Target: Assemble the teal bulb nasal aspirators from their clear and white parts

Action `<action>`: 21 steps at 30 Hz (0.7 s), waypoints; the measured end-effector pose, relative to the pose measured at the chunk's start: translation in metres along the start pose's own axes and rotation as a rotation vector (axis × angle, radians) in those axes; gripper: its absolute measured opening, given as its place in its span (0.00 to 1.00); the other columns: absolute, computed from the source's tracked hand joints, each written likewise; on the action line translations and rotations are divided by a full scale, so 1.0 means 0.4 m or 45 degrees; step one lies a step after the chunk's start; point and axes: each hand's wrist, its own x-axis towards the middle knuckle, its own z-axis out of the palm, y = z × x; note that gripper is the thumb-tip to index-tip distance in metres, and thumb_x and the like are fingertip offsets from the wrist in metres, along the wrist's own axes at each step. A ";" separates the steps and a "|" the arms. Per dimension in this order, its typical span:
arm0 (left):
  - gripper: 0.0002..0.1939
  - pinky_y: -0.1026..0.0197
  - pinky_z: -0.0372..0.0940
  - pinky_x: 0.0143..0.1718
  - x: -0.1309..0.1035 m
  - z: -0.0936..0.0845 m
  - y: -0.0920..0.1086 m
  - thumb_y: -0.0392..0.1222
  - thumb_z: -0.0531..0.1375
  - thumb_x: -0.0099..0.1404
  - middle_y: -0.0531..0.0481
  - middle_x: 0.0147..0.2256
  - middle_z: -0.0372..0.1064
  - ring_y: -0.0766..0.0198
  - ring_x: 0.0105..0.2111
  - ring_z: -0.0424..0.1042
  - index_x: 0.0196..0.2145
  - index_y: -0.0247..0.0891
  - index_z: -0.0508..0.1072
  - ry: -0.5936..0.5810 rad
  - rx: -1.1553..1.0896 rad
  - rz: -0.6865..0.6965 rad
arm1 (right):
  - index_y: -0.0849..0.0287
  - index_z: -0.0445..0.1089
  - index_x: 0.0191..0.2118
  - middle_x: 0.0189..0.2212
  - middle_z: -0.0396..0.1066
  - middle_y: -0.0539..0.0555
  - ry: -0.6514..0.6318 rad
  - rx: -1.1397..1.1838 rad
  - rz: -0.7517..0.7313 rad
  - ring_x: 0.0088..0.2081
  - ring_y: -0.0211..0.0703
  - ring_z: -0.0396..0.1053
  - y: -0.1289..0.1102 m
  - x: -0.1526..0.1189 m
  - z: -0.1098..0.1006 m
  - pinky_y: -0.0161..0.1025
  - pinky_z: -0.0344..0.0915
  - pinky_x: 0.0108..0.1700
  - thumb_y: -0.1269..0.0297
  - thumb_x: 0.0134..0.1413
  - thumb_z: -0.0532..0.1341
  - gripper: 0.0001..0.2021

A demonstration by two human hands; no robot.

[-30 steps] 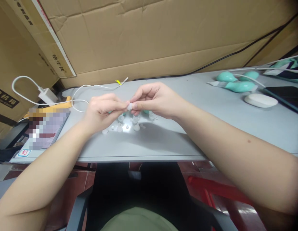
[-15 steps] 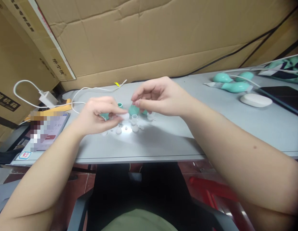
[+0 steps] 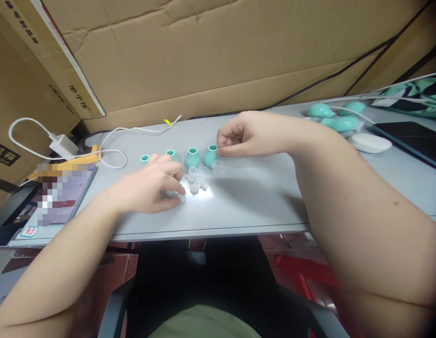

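Between the thumb and index finger of my left hand [image 3: 157,185], low over the table, is a small white plastic piece [image 3: 182,197], mostly covered by the fingertips. The thumb and curled fingers of my right hand [image 3: 242,136] close at the right rim of the rightmost teal bulb [image 3: 210,158]. Several such open-necked bulbs stand upright in a row, another teal bulb [image 3: 192,159] beside it. In front are a clear plastic cup piece [image 3: 193,174], a second clear piece [image 3: 218,166], a white round piece [image 3: 194,188] and tiny white bits [image 3: 203,187].
A phone [image 3: 72,197] lies at the left, near a white charger [image 3: 65,146] and its looping cable. More teal bulbs [image 3: 340,123], a white mouse-shaped object [image 3: 370,142] and a dark flat device [image 3: 411,143] are at the right. Cardboard [image 3: 203,65] stands behind the table.
My left hand has come down toward the front of the table with the white piece. My right hand has shifted right, from above the bulbs to the side of the rightmost one.
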 end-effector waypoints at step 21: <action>0.05 0.50 0.62 0.51 0.009 -0.003 -0.021 0.40 0.70 0.75 0.49 0.41 0.79 0.58 0.44 0.77 0.47 0.42 0.87 0.368 -0.078 0.076 | 0.53 0.77 0.28 0.22 0.73 0.45 -0.452 -0.468 0.565 0.25 0.41 0.63 -0.061 0.012 0.050 0.45 0.59 0.31 0.64 0.60 0.73 0.10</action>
